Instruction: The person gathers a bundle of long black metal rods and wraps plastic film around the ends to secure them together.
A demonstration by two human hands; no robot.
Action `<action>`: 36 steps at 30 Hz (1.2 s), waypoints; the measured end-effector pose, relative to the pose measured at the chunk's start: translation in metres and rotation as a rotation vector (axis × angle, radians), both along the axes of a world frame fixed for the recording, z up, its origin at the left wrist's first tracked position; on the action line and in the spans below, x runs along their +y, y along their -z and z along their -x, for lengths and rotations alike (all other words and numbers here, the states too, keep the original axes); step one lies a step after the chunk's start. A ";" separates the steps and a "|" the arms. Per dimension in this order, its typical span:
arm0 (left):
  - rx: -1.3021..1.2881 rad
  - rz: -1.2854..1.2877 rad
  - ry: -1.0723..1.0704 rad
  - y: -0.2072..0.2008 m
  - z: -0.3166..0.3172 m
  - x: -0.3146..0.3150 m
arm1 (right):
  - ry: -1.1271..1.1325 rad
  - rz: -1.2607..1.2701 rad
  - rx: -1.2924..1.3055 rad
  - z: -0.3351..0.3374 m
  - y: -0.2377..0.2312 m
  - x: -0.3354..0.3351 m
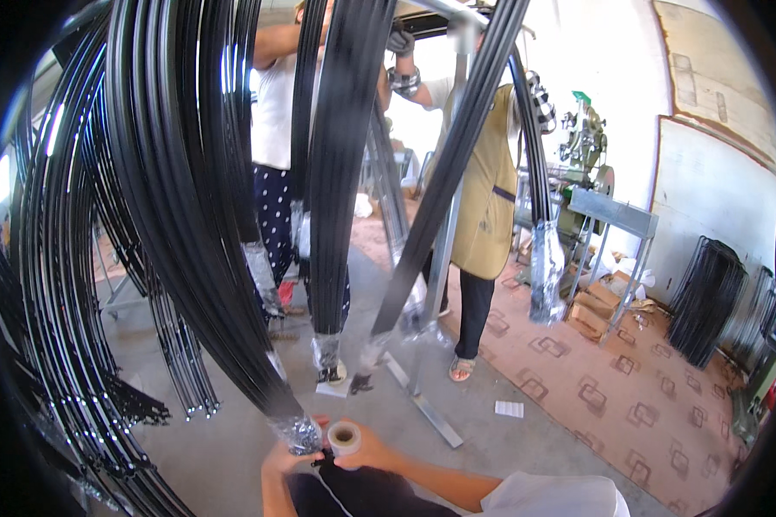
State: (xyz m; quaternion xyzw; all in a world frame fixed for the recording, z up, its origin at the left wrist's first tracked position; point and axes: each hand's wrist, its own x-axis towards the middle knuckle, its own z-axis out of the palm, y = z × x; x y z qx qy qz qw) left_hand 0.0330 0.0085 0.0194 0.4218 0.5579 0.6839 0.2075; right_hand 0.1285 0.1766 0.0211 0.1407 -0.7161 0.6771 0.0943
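Long bundle of black strips (181, 233) slants down from upper left, its film-wrapped lower end (299, 433) just above the person's lap; left hand (283, 458) appears closed about that end, thumb along its lower edge, though the fingers are partly hidden. Right hand (366, 452) grips a roll of clear film (343, 445) right beside it. Judged handling: strips springy lengthwise, awkward and fairly heavy as a bunch, smooth enough to slide on one another; best hold is around the wrapped end, with the roll light and taken by its outer rim. Appearance: strips matt to satin black, lying parallel, gently bowed; film glossy and crinkled; roll pale with a brown core. Beyond: another black bundle (336, 172), a metal stand (440, 258), a co-worker in a tan apron (483, 198), patterned pink carpet (578, 388) at right
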 end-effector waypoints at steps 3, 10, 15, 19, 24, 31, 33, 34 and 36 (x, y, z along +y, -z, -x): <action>-0.053 0.062 0.055 -0.011 0.009 0.001 | -0.080 -0.002 -0.041 0.002 -0.012 0.000; -0.181 -0.016 -0.190 0.010 0.003 0.014 | -0.065 0.096 -0.151 0.003 -0.014 0.003; -0.080 -0.025 -0.186 0.007 0.000 0.019 | -0.085 0.306 -0.233 0.002 -0.003 0.015; -0.092 0.030 -0.151 0.009 0.003 0.014 | -0.041 0.298 -0.184 -0.003 0.001 0.005; -0.119 0.090 -0.180 0.006 0.009 0.003 | 0.018 0.091 -0.031 0.000 0.008 0.000; -0.122 -0.014 -0.232 0.006 0.003 0.010 | 0.023 0.011 0.003 0.006 0.004 -0.003; 0.035 0.201 -0.500 0.020 0.009 0.004 | -0.106 0.206 -0.145 0.010 -0.007 -0.013; -0.067 0.162 -0.481 0.011 0.003 0.009 | -0.098 0.219 -0.141 0.010 -0.006 -0.014; 0.083 0.046 -0.555 0.034 0.017 0.011 | -0.111 0.249 -0.150 0.008 -0.002 -0.024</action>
